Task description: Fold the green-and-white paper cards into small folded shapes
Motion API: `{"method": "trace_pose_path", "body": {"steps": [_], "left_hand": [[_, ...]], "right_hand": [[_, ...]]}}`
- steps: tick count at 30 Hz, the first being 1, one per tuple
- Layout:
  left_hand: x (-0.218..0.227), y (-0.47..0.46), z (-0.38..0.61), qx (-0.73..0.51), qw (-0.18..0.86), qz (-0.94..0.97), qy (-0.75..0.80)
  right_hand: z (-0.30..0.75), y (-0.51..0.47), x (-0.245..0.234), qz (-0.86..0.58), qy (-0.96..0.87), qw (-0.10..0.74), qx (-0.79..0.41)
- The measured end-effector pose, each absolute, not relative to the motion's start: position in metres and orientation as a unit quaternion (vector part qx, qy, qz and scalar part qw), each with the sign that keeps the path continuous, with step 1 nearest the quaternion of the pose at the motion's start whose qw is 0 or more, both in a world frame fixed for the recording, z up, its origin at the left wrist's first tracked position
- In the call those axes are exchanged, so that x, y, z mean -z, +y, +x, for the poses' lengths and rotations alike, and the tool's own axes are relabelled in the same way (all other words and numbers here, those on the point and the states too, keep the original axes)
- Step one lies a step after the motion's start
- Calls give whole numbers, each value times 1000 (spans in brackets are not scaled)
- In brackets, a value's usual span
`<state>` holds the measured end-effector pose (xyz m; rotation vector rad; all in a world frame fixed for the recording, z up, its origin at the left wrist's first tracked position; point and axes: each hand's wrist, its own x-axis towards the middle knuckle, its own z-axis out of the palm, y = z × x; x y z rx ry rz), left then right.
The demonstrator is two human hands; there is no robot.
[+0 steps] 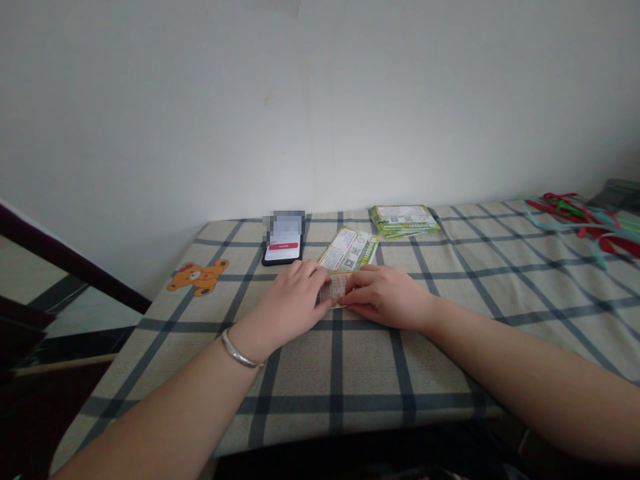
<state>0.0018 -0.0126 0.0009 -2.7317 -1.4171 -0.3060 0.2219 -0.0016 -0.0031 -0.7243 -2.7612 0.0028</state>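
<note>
Biggest thing here is the plain white wall (320,100), and right up against it is the table (450,320) with its beige cloth and dark grid lines. Our two bare forearms come in from the bottom corners and meet around the middle of the table.

Over at the far right edge there's a tangle of red and green ribbons (590,220), well apart from us. Near the wall sits a stack of leaflets (404,220), green-edged, white boxes and little square codes on top.

The one leaflet (350,252) we're actually on lies flat just ahead of our knuckles. Its long axis runs away from us, slanting right, with the far end aimed roughly at the stack. The near end is tucked under both hands, so neither is really closer. Left hand (293,300) covers the near left corner, right hand (385,297) lies across the near right edge, fingertips almost meeting. Fingers are curled down on the paper, but the thumbs are hidden, so we can't tell if it's pinched or only pressed flat. It's green and white up top, orange toward our end.

The phone (283,248) is just left of it, screen lit. A bear print (197,275) is further left, and there's a silver bracelet (239,351) on our left wrist.
</note>
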Motion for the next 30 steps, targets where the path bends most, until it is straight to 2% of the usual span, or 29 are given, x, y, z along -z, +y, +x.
{"method": "trace_pose_path", "body": {"steps": [12,19,30], "left_hand": [[-2,-10,1,79,15,-883,-462],[-2,-9,2,78,21,-884,-460],[-2,-9,1,82,20,-882,-463]], "right_hand": [[222,-2,6,-205,-963,163,56],[220,-3,3,-204,-967,136,74],[226,-1,-3,-198,-970,134,43]]}}
